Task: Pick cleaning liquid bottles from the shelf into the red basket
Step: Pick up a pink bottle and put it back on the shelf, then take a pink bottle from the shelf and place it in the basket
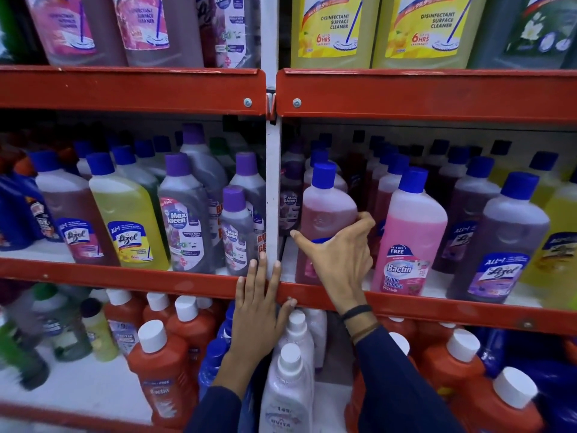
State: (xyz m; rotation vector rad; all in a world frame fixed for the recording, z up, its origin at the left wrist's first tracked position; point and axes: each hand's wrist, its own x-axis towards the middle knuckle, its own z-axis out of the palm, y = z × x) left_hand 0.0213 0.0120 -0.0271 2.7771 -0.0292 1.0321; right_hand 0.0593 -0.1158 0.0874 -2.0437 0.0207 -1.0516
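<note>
Head view: red metal shelf (437, 95) with white upright post (273, 195), rows of cleaning bottles.
Right hand (338, 260): fingers and thumb clamped around the pink translucent plastic bottle with a blue cap (324, 210), gripping its middle.
Pink bottle: upright at the front of the middle tier, just at 3 o'clock of the post, beside a pink Bactin floor-cleaner bottle (409, 242).
Left hand (259, 310): fingers apart, flat against the red shelf edge and post base, holding nothing.
Red basket: not visible.

Yellow jug (331, 29) reads "Disinfectant Surface Cleaner, 6 hrs". Yellow bottle (131, 226) reads "Lizol". Grey bottle (184, 226) reads "Max Kleen". Pink bottle (409, 242) reads "Bactin Floor Cleaner Rose".
</note>
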